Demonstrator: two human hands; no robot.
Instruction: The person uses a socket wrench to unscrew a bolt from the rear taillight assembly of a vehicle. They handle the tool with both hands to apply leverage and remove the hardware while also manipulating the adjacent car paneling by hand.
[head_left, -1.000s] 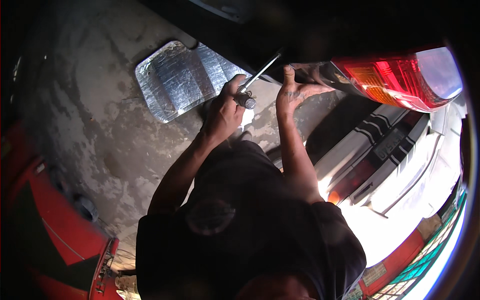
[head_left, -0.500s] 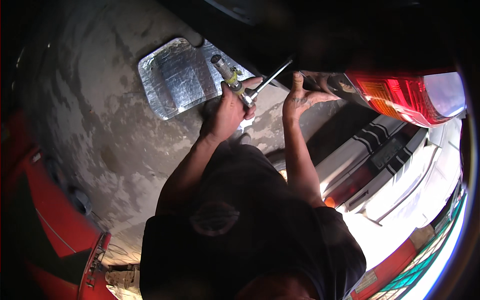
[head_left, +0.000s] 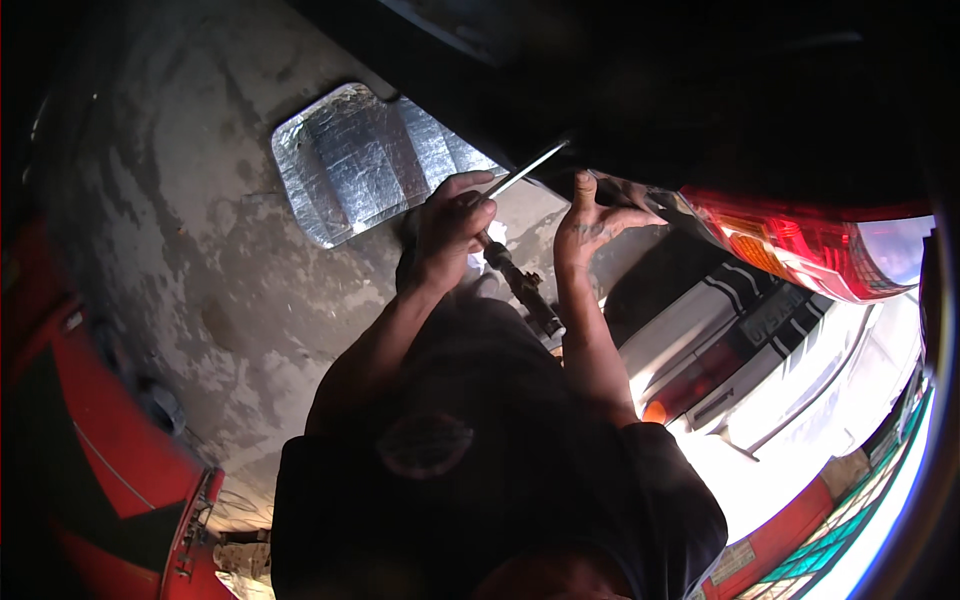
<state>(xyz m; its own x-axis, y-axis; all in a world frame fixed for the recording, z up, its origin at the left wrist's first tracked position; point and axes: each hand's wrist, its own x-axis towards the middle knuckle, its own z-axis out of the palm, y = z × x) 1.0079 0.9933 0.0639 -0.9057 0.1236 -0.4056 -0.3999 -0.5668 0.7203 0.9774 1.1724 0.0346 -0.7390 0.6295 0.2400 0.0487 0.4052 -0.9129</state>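
My left hand (head_left: 452,228) is closed around the head of what looks like a ratchet wrench (head_left: 522,283). Its thick, dark handle slants down toward my body, and a small piece sticks out of its side. A long thin metal bar (head_left: 528,168) runs from my fingers up and right, and its tip reaches the dark underside of a car body. My right hand (head_left: 588,232) is open, with thumb up and fingers stretched toward the car's lower edge (head_left: 640,190). Whether the fingertips touch that edge I cannot tell.
A silver foil sheet (head_left: 345,165) lies on the stained concrete floor (head_left: 250,330), left of my hands. The car's red and orange tail light (head_left: 790,240) hangs at the right. Below it stands a white vehicle (head_left: 730,350). Red machinery or bodywork (head_left: 110,430) fills the lower left.
The wrench's handle has swung from pointing up and left to pointing down and right. My left hand has turned around its head. My right hand has shifted slightly down and left.
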